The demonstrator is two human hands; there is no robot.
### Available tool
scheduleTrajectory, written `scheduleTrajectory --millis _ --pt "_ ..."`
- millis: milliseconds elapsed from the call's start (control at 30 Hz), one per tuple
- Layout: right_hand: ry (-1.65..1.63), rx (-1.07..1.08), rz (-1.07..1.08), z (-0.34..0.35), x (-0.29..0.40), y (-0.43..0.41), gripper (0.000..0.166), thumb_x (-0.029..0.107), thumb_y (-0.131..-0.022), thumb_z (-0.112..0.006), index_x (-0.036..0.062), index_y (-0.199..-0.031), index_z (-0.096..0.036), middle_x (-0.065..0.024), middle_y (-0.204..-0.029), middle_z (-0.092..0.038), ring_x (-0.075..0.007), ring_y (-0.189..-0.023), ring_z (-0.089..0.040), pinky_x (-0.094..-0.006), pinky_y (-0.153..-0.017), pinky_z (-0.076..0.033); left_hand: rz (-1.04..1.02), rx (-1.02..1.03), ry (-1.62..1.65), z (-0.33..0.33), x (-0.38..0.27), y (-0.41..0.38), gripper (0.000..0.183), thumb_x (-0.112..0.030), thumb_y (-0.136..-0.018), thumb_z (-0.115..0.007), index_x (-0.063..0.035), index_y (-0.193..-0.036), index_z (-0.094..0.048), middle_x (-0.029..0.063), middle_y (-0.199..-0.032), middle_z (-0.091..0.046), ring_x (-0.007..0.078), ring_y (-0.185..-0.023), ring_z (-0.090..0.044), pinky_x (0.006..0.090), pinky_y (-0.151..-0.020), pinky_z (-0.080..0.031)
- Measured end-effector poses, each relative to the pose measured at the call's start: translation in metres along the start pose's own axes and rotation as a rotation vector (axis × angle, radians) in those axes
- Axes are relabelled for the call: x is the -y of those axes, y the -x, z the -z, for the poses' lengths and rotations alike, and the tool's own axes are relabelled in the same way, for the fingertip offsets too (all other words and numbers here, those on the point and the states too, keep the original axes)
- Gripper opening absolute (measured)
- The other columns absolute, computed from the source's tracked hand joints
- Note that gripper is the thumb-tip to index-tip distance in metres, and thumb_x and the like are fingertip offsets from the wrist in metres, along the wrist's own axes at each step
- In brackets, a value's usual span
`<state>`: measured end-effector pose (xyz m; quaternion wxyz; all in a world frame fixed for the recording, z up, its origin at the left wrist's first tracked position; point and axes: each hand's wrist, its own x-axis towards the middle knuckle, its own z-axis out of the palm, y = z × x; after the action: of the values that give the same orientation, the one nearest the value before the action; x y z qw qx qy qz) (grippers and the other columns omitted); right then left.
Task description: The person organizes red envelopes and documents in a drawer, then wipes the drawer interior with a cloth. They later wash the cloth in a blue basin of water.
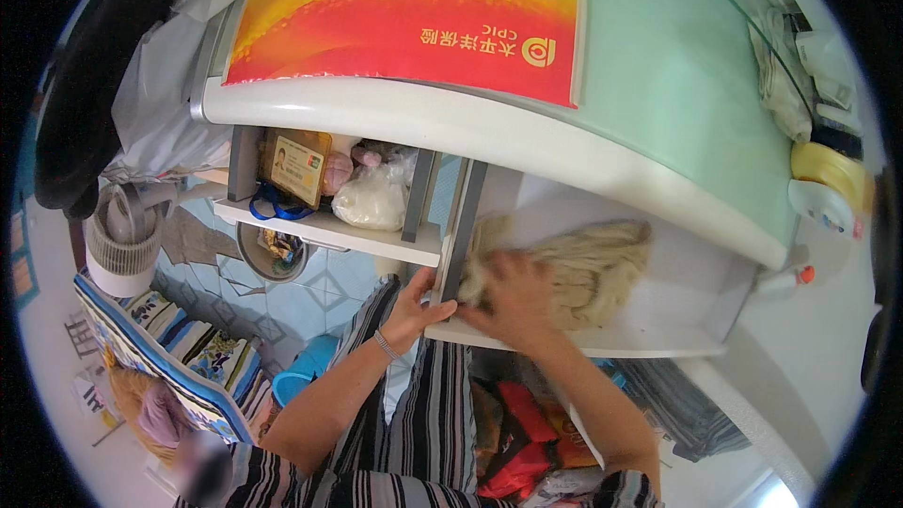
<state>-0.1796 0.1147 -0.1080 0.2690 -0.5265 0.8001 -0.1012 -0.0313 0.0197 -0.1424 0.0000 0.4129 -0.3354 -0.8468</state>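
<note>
An open drawer (684,296) with a pale lining extends before me on the right. Inside lies a crumpled beige cloth or knit item (600,268). My right hand (518,300) rests on the left end of this cloth, blurred; whether its fingers grip the fabric is hard to see. At the drawer's left front corner, my left hand (416,314) holds the edge between thumb and fingers. A second open drawer (338,233) to the left contains a card in a brown holder (296,166), a blue lanyard (275,204) and a white plastic bag (377,194).
Above the drawers is a glass-topped desk (663,85) bearing a red printed sheet (402,35). A waste bin (271,254), a white fan (123,247), a patterned cushioned chair (183,346) and a blue bucket (303,367) stand at left. Red bags (518,437) lie below the right drawer.
</note>
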Motion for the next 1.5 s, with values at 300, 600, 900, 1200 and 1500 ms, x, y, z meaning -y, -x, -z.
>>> scheduleTrajectory --millis 300,600,900,1200,1500 --pt "0.176 0.099 -0.068 0.043 -0.111 0.073 0.036 0.017 -0.049 -0.071 0.0105 -0.083 -0.061 -0.0087 -0.092 -0.048 -0.0264 -0.091 -0.045 -0.0404 -0.075 -0.034 0.022 -0.017 -0.053 0.008 0.004 -0.001 0.065 -0.009 -0.068 -0.068 -0.0070 -0.124 -0.035 0.0060 -0.103 -0.049 0.0132 -0.092 -0.048 0.0265 -0.076 -0.044" --pt "-0.566 0.202 -0.097 0.077 -0.008 0.030 0.047 0.021 -0.053 -0.068 0.0054 -0.096 -0.055 -0.0126 -0.112 -0.048 -0.0278 -0.101 -0.046 -0.0382 -0.082 -0.038 0.105 0.019 0.483 0.044 0.067 -0.033 0.070 -0.007 -0.072 -0.064 -0.0029 -0.129 -0.025 0.0064 -0.106 -0.047 0.0131 -0.094 -0.048 0.0272 -0.077 -0.044" --pt "-0.017 0.068 0.098 0.048 -0.039 0.107 0.042 0.003 -0.040 -0.064 0.0164 -0.079 -0.058 -0.0075 -0.099 -0.046 -0.0302 -0.098 -0.042 -0.0423 -0.083 -0.033 -0.012 -0.003 0.001 0.014 0.013 -0.003 0.065 -0.010 -0.073 -0.065 -0.0094 -0.128 -0.031 0.0063 -0.109 -0.048 0.0137 -0.095 -0.047 0.0265 -0.080 -0.042" --pt "-0.215 -0.230 -0.070 0.081 0.020 -0.019 0.054 0.003 -0.059 -0.064 0.0151 -0.111 -0.050 -0.0154 -0.111 -0.041 -0.0327 -0.101 -0.043 -0.0384 -0.085 -0.038 0.152 0.067 0.269 0.019 0.011 -0.008 0.064 -0.053 -0.084 -0.031 -0.0114 -0.132 -0.023 0.0086 -0.125 -0.036 0.0179 -0.114 -0.033 0.0302 -0.096 -0.025" --pt "-0.159 -0.016 0.152 0.022 0.028 0.015 0.052 0.003 -0.060 -0.057 0.0184 -0.110 -0.051 -0.0140 -0.096 -0.048 -0.0321 -0.088 -0.046 -0.0402 -0.078 -0.039 0.130 0.080 0.492 0.023 0.020 -0.013 0.061 -0.050 -0.086 -0.028 -0.0082 -0.130 -0.025 0.0062 -0.128 -0.034 0.0181 -0.118 -0.031 0.0310 -0.098 -0.024"
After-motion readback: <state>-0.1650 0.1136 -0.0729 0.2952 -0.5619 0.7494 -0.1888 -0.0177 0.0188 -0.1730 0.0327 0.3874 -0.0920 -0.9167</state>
